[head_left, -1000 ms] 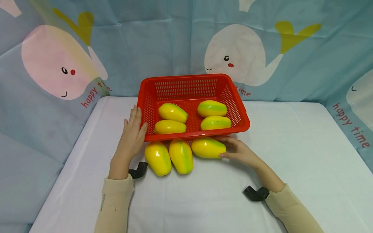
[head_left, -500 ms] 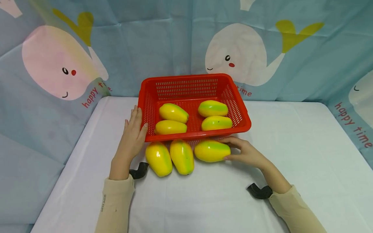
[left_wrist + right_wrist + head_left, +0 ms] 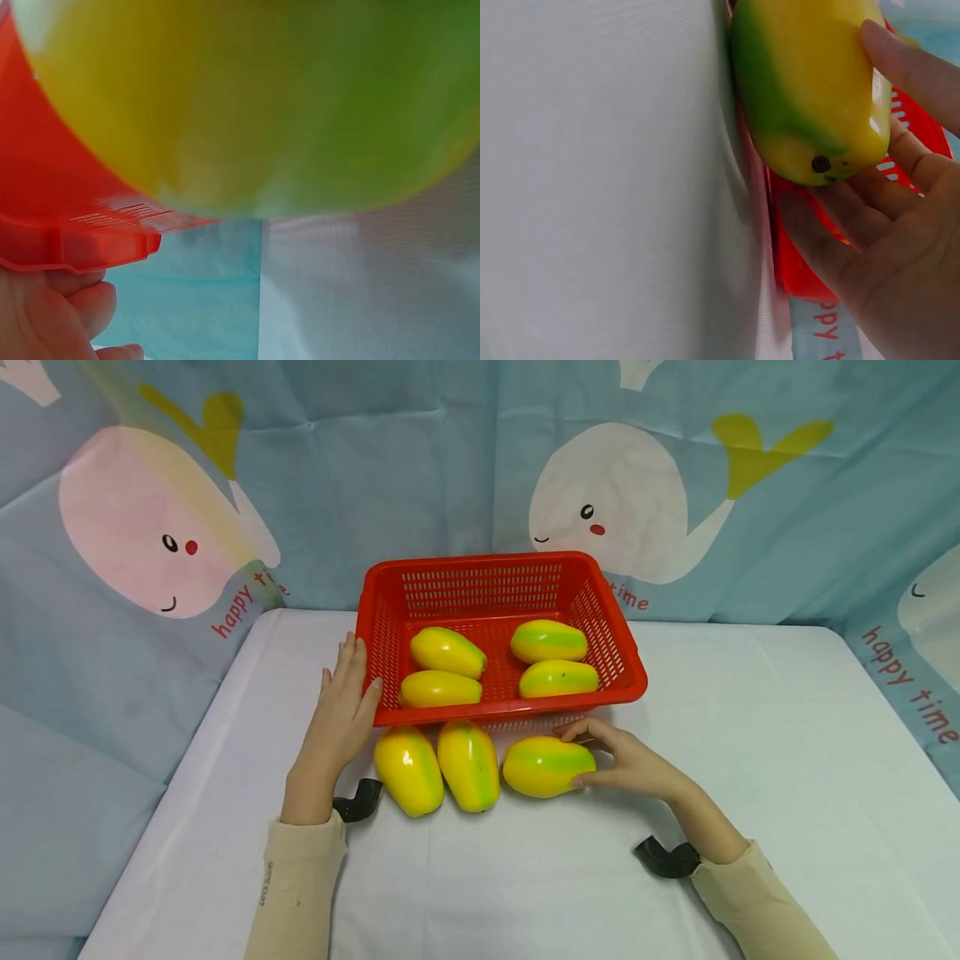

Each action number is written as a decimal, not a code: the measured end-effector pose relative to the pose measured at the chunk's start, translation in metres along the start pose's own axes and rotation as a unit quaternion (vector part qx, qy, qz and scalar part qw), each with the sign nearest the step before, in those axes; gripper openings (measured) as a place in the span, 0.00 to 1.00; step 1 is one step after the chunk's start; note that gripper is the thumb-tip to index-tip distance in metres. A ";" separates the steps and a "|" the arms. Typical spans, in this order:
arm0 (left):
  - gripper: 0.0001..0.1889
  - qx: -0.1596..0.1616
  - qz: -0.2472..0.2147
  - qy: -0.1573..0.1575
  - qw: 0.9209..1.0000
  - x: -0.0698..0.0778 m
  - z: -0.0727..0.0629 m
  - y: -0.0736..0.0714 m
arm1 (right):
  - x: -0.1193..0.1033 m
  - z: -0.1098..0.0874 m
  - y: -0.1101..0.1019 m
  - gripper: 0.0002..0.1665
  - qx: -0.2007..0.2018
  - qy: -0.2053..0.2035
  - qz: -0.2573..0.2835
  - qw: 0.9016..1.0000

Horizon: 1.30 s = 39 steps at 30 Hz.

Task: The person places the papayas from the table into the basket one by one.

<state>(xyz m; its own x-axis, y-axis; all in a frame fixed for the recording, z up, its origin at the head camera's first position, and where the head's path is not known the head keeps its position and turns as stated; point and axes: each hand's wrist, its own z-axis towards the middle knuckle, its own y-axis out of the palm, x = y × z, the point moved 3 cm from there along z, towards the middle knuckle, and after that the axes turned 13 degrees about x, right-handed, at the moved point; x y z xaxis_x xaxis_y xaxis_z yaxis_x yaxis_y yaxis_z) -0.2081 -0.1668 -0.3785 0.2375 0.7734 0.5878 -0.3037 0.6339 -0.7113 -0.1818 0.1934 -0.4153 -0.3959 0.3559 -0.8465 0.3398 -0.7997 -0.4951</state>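
A red plastic basket (image 3: 495,714) holds several yellow-green papayas, two of them at the left, such as the front left papaya (image 3: 441,689). Along its left side lies my left hand (image 3: 337,714), fingers straight against the wall and thumb at the front corner. My right hand (image 3: 618,764) grips the right end of a papaya (image 3: 543,767) in front of the basket, thumb on the near side and fingers on the far side. Two more papayas, the left papaya (image 3: 408,771) and the middle papaya (image 3: 468,767), lie beside it. The left wrist view is mostly filled by a blurred papaya (image 3: 247,105).
A white cloth (image 3: 510,885) covers the table. Behind it and at the sides hangs a blue curtain (image 3: 390,468) printed with whales. Black curved pieces, the left wrist piece (image 3: 358,800) and the right wrist piece (image 3: 667,858), stick out at the sleeve cuffs.
My right hand has drawn its papaya away from the basket's front, toward me and slightly right, beside the other two. The left hand and the basket stay in place.
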 end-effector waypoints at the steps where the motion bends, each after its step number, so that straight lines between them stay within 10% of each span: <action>1: 0.33 0.000 0.000 0.000 1.000 0.000 0.000 0.000 | 0.000 0.000 0.000 0.27 0.000 0.001 0.002 1.000; 39: 0.33 -0.005 -0.003 0.002 1.000 0.000 -0.001 -0.001 | -0.003 -0.004 0.009 0.41 -0.075 0.051 -0.044 0.995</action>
<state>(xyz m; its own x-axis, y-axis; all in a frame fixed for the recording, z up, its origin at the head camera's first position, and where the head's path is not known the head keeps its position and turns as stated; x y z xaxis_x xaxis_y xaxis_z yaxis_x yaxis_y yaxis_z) -0.2065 -0.1672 -0.3785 0.2420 0.7700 0.5903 -0.2934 0.6380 -0.7119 -0.1741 0.1870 -0.4176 -0.3439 0.4736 -0.8108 0.4342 -0.6854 -0.5845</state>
